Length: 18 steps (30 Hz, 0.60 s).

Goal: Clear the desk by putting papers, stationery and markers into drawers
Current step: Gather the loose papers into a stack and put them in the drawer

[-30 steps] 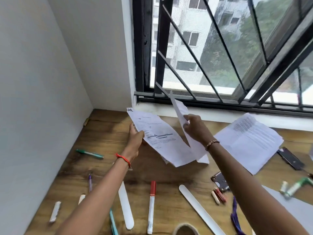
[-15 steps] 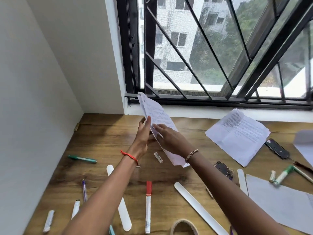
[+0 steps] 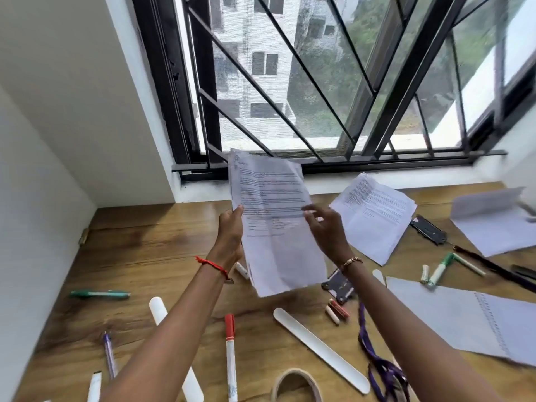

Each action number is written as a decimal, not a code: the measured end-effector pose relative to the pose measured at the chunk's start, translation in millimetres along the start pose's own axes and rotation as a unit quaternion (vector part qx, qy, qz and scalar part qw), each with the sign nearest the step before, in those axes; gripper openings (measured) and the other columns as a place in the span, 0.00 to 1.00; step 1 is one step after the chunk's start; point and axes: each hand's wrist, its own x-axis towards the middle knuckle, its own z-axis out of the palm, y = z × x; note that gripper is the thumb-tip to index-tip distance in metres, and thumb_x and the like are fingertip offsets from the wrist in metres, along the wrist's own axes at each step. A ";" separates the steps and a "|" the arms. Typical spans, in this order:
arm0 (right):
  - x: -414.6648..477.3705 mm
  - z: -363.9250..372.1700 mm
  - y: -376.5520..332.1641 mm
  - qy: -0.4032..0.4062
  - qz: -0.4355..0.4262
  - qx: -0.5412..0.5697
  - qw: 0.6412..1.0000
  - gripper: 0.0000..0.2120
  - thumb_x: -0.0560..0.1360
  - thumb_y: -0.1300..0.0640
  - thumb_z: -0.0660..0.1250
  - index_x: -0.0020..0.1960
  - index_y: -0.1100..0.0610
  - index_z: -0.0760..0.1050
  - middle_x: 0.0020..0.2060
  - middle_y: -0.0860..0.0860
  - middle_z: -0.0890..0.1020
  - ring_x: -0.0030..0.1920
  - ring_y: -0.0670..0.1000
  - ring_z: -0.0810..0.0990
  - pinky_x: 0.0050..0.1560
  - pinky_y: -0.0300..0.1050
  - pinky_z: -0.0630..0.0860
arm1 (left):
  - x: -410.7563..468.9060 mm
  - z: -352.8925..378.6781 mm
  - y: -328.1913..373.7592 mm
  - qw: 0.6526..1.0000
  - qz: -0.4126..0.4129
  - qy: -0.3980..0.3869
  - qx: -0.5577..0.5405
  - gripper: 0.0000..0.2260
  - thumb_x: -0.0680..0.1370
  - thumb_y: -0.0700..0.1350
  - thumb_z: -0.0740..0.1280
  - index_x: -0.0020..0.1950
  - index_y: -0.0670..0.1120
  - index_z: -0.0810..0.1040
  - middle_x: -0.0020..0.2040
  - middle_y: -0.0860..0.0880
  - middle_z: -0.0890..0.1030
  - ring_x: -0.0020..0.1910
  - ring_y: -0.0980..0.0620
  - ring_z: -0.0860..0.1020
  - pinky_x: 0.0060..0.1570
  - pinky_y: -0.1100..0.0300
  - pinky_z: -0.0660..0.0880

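- Being held up, tilted, over the middle of the desk [image 3: 150, 256], in front of the window sill: papers [image 3: 275, 221], a thin printed stack.
- Pinching their left edge, thumb in front and fingers behind: left hand [image 3: 230, 236].
- Reaching their right edge with loosely spread fingers: right hand [image 3: 327, 233]; blurring too much to tell whether gripping.
- Lying flat to the right: printed sheet [image 3: 374, 216], folded sheet [image 3: 493, 224], spiral notebook [image 3: 470, 317].
- Lying scattered under the arms: red marker [image 3: 230, 352], green marker [image 3: 100, 294], white strip [image 3: 319, 349], purple lanyard [image 3: 377, 364].
- Being cut off by the bottom edge: tape roll [image 3: 295, 384].
- Showing bare wood toward the back left corner; walling off the left side and far side: white wall [image 3: 43, 169], window grille [image 3: 290, 82].
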 end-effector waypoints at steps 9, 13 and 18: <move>9.0 -64.0 124.7 0.074 0.396 -0.087 0.911 0.30 0.72 0.57 0.69 0.66 0.69 0.61 0.65 0.67 0.67 0.66 0.65 0.66 0.61 0.54 0.67 | 6.9 30.5 -13.4 1.000 -0.023 -0.005 0.014 0.15 0.83 0.40 0.51 0.62 0.35 0.71 0.53 0.40 0.78 0.42 0.48 0.79 0.35 0.57 0.79; 12.5 -75.8 149.4 0.075 0.468 -0.092 0.876 0.40 0.69 0.54 0.74 0.69 0.68 0.55 0.68 0.68 0.63 0.68 0.65 0.63 0.64 0.55 0.64 | 12.0 43.4 -22.8 0.999 -0.028 0.002 0.030 0.16 0.83 0.41 0.51 0.64 0.35 0.71 0.57 0.38 0.77 0.45 0.47 0.79 0.40 0.54 0.78; 19.6 -71.7 165.6 0.065 0.488 -0.112 0.863 0.39 0.69 0.58 0.73 0.69 0.68 0.54 0.67 0.67 0.62 0.68 0.64 0.62 0.64 0.54 0.64 | 16.7 54.3 -31.8 0.998 -0.039 0.005 0.054 0.15 0.83 0.41 0.51 0.64 0.35 0.71 0.56 0.39 0.77 0.45 0.45 0.79 0.46 0.52 0.75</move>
